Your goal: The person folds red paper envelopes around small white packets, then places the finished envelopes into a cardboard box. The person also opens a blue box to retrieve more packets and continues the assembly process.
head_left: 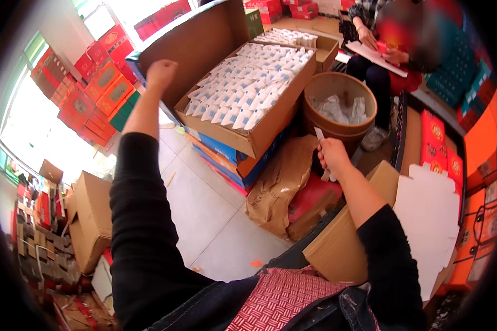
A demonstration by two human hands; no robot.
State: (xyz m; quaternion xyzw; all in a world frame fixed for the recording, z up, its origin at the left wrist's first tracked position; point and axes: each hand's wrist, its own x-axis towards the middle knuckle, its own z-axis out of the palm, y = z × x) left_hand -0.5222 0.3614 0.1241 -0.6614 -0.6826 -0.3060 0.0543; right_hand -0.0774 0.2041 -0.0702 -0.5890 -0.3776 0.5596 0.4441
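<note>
L hand (163,73), upper left of centre, is curled up by the open carton's raised lid (210,41) – can't tell if it's gripping the edge or just in front. R hand (333,154), right of centre, is closed round a slim white strip (319,133), ends poking out above & below the fist, just in front of the brown bin (339,131). White packets (248,83) lie in close rows in the carton (279,122), upper centre. To handle well: light grip on the strip, don't bend it – keep sleeves & lid off the rows, & R knuckles clear of the bin wall.
</note>
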